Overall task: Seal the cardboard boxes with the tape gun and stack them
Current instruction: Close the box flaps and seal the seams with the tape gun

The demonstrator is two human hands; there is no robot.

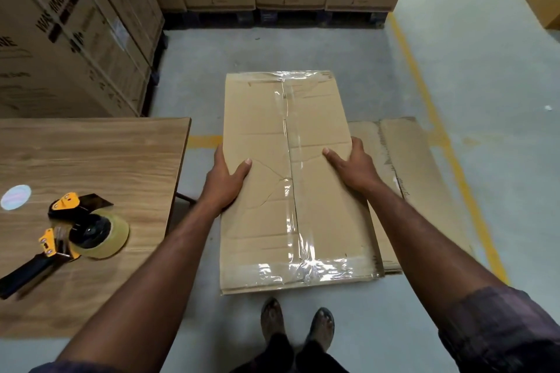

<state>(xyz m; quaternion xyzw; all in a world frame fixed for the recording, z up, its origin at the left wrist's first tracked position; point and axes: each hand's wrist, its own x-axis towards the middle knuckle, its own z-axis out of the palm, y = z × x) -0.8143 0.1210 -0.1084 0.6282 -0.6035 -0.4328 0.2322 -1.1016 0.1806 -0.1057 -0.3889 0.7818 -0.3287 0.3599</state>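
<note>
**Warehouse bay: taped box held at both sides, contents unseen**

The setting is a concrete floor (469, 76) marked with a yellow line (424, 85) and walled in by tall printed appliance cartons (75, 39) on the left and across the back. A wooden table (106, 154) stands at your left, with the tape gun (75, 227) lying on its side on it, apart from both hands.

The cardboard box (327, 221) is directly in front of you, above the floor and your feet. Clear tape (292, 221) runs along its centre seam and across both ends. Your left hand (225, 175) grips the left edge and your right hand (354, 165) the right edge. Each thumb lies flat on the top panel, and the fingers wrap over the side out of view.

Handling assessment: the board is creased and wrinkled, so it will likely flex rather than stay rigid. The glossy tape looks slippery, so keep your thumbs on bare board, as they are. Holding at mid-length on opposite edges looks balanced. I cannot judge the weight from here.

Containers: this box is closed, and I cannot tell what is inside it. Just to its right, partly under it, more cardboard (409, 160) lies low on the floor. Whether that is a sealed box or flat board is unclear. A small carton (545, 0) sits far right with a flap raised, and its interior is not visible.
</note>
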